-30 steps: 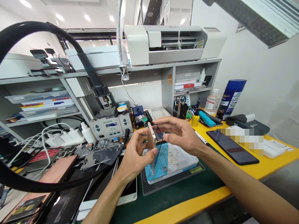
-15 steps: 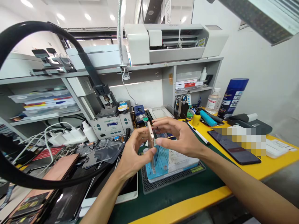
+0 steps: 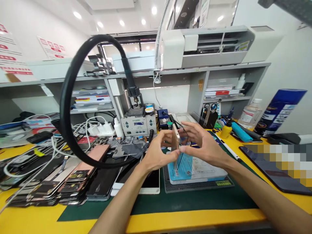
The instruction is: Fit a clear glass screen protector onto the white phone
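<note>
A gold-edged phone (image 3: 175, 139) stands upright, edge-on to me, above a flat blue-and-white box (image 3: 208, 174). My left hand (image 3: 157, 152) grips the phone between thumb and fingers. On its right side is a thin, see-through sheet with a dark edge (image 3: 182, 155), like a glass screen protector, tilted a little away from the phone. My right hand (image 3: 207, 144) pinches this sheet, its thumb close to the phone's edge. Whether sheet and phone touch at the far end is hidden by the fingers.
The box lies on a dark mesh pad (image 3: 200, 188) over a green mat (image 3: 148, 204). Stacked phones (image 3: 80, 178) and a white tablet (image 3: 152, 182) lie left, under a looping black hose (image 3: 65, 107). Right are a yellow bottle (image 3: 226, 131), a white pen (image 3: 230, 149) and a dark phone (image 3: 265, 172).
My view has swung left, so the bench appears farther right and more stacked phones show. Both hands keep hold of the phone and sheet in nearly the same pose.
</note>
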The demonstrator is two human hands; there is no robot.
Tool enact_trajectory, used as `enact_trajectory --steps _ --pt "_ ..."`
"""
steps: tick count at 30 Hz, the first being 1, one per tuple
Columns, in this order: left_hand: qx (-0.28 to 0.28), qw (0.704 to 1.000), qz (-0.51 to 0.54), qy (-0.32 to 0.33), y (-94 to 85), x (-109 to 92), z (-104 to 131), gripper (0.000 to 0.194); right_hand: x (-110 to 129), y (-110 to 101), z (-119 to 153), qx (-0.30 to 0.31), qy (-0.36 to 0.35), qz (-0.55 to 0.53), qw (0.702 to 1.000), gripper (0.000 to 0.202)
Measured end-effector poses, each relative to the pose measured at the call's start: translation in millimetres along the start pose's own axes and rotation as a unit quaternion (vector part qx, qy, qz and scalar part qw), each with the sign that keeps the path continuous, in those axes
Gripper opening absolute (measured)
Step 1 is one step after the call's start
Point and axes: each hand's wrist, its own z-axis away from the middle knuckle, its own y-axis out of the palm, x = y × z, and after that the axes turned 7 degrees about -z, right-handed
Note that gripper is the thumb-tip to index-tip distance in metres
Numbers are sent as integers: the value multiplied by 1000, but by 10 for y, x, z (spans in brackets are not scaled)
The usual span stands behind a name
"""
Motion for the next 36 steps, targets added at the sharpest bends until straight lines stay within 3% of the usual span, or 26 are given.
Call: enact_trajectory --steps 8,14,18,27,32,36 --pt "10 1000 -19 -7 -56 -29 19 53 -85 -30 -33 29 37 -14 999 83" --pt "9 999 45 -22 -89 38 7 48 -134 5 -61 56 59 -28 996 91" --pt "-17 990 123 -59 -115 106 -25 49 -182 35 -73 80 80 -26 993 97" --pt "-74 973 175 -132 -167 87 -69 53 -170 90 -49 120 107 -15 987 100" --pt "-111 956 212 -172 -194 60 -78 54 -217 73 -61 110 97 -26 989 100" --pt "-130 934 256 -214 -197 -16 -104 50 -184 -8 -90 51 59 -65 995 89"
